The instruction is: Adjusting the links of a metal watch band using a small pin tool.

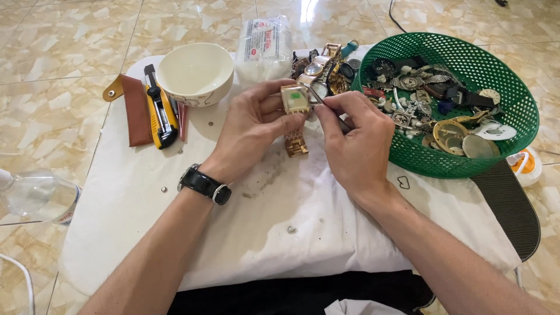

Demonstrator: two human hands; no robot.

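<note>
A soft, clear plastic package [265, 49] of white cotton-like filling lay at twelve o'clock on the white cloth [175, 204], just right of the white bowl [195, 73]. Its rectangular white label [256, 44], edged and printed in red, faced up.

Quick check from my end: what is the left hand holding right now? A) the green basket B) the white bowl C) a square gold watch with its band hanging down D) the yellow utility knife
C: the left hand pinches the square gold watch, its band dangling below, while the right hand works a thin metal tool at its case.
</note>
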